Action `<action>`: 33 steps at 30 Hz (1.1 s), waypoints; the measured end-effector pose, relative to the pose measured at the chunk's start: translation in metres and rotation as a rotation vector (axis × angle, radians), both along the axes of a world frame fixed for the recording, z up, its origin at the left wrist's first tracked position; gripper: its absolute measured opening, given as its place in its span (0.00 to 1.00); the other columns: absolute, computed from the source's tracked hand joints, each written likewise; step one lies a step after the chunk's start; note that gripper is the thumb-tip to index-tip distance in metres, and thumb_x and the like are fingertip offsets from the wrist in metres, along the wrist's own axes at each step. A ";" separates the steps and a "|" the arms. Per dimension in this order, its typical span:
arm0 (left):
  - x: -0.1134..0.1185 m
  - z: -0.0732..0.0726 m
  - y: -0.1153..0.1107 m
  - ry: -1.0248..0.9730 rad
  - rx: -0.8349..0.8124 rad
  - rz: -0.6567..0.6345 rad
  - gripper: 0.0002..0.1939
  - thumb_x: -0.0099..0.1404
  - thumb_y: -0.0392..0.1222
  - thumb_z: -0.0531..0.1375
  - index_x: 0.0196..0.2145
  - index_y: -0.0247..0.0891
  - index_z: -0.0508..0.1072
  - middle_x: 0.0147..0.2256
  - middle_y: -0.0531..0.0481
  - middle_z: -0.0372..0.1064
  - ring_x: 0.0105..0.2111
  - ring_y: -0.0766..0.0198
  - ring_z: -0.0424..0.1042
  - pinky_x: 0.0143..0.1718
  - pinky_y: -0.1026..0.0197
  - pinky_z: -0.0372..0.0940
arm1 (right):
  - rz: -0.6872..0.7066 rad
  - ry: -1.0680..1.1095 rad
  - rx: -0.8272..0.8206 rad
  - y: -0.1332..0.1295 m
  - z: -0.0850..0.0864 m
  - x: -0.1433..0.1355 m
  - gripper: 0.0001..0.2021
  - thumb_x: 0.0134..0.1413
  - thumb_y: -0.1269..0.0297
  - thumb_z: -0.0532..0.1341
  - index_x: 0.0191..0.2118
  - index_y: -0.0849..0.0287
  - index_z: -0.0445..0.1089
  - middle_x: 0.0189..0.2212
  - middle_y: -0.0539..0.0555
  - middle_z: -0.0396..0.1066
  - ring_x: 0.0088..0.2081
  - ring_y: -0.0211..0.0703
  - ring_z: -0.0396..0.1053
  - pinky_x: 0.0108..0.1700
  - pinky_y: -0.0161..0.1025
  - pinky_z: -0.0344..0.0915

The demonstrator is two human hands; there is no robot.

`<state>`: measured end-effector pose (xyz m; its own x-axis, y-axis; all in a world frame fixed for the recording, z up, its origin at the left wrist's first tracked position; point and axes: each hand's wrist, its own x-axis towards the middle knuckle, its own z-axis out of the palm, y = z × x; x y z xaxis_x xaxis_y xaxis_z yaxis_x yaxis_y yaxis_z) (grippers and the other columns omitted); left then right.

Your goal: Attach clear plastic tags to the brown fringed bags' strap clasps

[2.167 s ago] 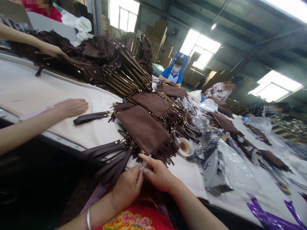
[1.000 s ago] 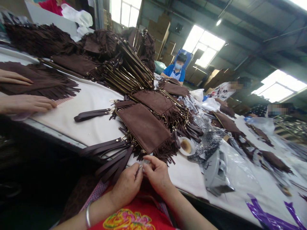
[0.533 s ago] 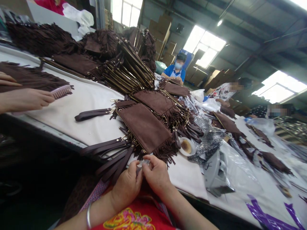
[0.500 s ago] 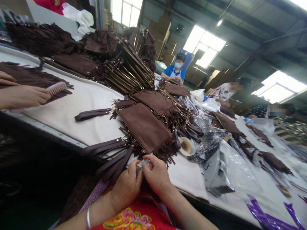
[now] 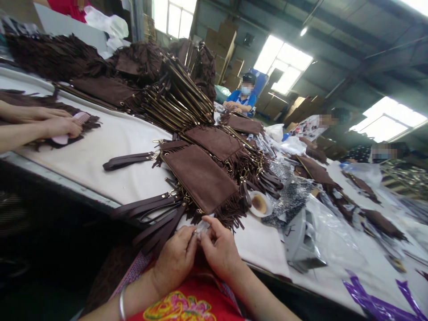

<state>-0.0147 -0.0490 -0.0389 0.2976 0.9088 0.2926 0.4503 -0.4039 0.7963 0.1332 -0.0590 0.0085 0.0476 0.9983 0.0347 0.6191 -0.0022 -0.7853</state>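
Observation:
My left hand (image 5: 177,253) and my right hand (image 5: 220,244) meet at the table's near edge, fingers pinched together. Between them is a small, crumpled, whitish translucent wrap (image 5: 202,227), perhaps plastic or thin paper; anything inside it is hidden. Just beyond my fingertips lies a brown fringed pouch (image 5: 200,176) with a zipper edge and metal rings, on top of other pouches. Dark brown wrist straps (image 5: 143,206) with metal clasps spread out to its left, some hanging over the edge near my left hand.
At the left, a co-worker's hands (image 5: 56,122) hold a pink comb (image 5: 82,117) on brown fringe. Stacked pouches (image 5: 182,96) rise behind. Right of the pouch are a small white dish (image 5: 261,204), a grey-white tape dispenser (image 5: 302,240) and purple tape (image 5: 371,296). Other people sit farther back.
My fingers have shifted slightly on the wrap, and more of it shows between them. The co-worker's comb has moved a little along the fringe at the left. The pouches lie as before.

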 end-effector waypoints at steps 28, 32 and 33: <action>0.010 0.020 0.007 -0.240 -0.577 0.120 0.14 0.62 0.51 0.54 0.32 0.38 0.73 0.23 0.53 0.70 0.22 0.63 0.68 0.24 0.64 0.61 | -0.331 0.919 -0.466 -0.018 -0.006 -0.002 0.11 0.44 0.62 0.61 0.35 0.61 0.64 0.16 0.42 0.61 0.14 0.27 0.49 0.16 0.28 0.46; 0.010 0.021 0.005 -0.203 -0.500 0.111 0.13 0.63 0.48 0.54 0.33 0.39 0.74 0.27 0.52 0.73 0.28 0.61 0.72 0.30 0.64 0.64 | -0.256 0.899 -0.502 -0.015 -0.009 0.000 0.15 0.46 0.55 0.63 0.34 0.62 0.68 0.15 0.41 0.56 0.15 0.27 0.47 0.17 0.28 0.43; 0.010 0.020 0.005 -0.190 -0.482 0.116 0.12 0.63 0.47 0.53 0.33 0.39 0.74 0.27 0.52 0.73 0.28 0.61 0.72 0.30 0.64 0.64 | -0.258 0.879 -0.488 -0.014 -0.010 -0.001 0.14 0.45 0.55 0.65 0.31 0.62 0.68 0.14 0.41 0.55 0.15 0.28 0.47 0.17 0.28 0.43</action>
